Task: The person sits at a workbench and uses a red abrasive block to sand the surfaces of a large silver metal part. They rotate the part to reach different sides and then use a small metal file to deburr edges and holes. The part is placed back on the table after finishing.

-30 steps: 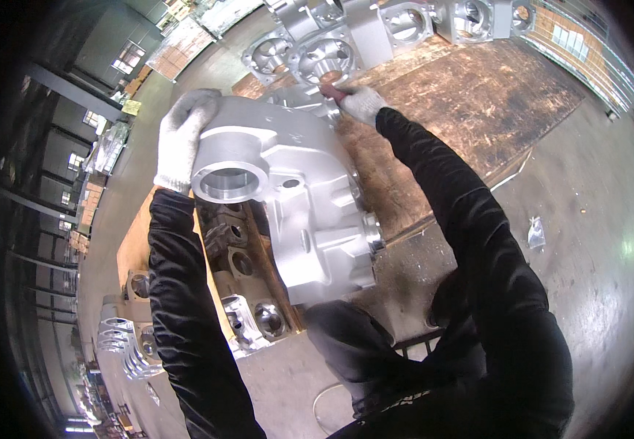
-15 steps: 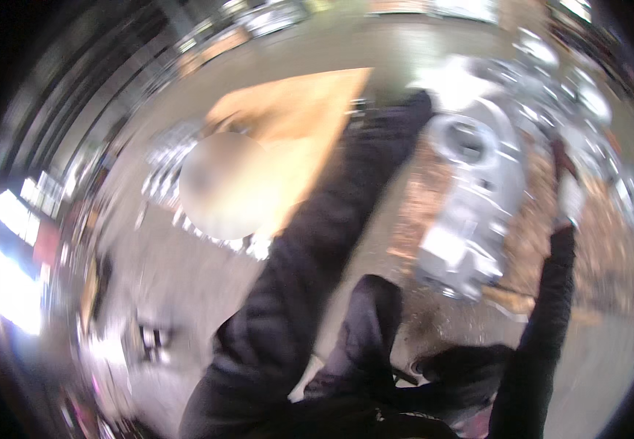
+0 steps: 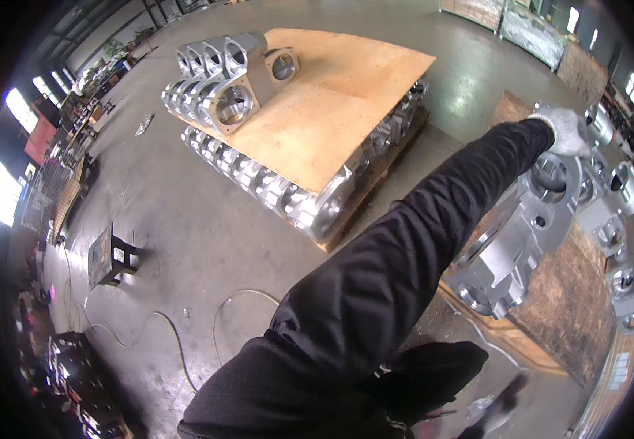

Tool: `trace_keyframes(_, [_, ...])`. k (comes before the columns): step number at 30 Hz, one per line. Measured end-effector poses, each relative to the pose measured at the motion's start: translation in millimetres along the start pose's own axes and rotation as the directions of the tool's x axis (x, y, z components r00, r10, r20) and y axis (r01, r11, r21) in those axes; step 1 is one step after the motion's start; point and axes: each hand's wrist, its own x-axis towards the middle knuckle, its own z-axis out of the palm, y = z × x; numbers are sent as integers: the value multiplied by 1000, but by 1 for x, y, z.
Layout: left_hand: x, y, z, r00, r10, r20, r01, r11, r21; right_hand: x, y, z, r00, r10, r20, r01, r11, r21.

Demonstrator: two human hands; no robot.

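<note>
My left arm, in a black sleeve, reaches across to the upper right. At its end my left hand, in a pale work glove, is at the far end of a big silver metal casting, its fingers bent over the rim beside a round bore. The casting has several openings and lies lengthwise over a brown wooden board, near its edge. Part of it is covered by my sleeve. My right hand does not show.
More silver castings stand right of the board. Left of my arm, a plywood sheet tops a pallet of castings, with cylindrical housings on it. A small black stool and a hose are on the floor.
The view has swung toward the right and steadied from blur. My left hand is now at the casting's far end. My right arm and gloved hand have gone out of the picture.
</note>
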Motion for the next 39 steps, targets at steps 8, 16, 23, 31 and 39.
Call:
trace_keyframes(8, [7, -18, 16, 995, 93, 46, -98, 989, 112, -85, 96, 19, 874, 485, 23, -482, 872, -83])
trace_keyframes(16, [-17, 21, -10, 996, 68, 49, -68, 998, 0, 24, 65, 41, 977, 196, -89, -204, 975, -91])
trace_keyframes(23, [11, 47, -35, 993, 3, 114, -3, 1000, 0, 33, -303, 140, 981, 70, 183, -118, 956, 268])
trace_keyframes(31, [31, 47, -23, 943, -157, 293, 177, 983, -44, 46, -450, 227, 558, 372, 742, -817, 88, 570])
trace_keyframes(39, [47, 40, -30, 759, -381, 528, 431, 902, 31, 82, -513, 289, 608, 538, 584, -693, 1, 721])
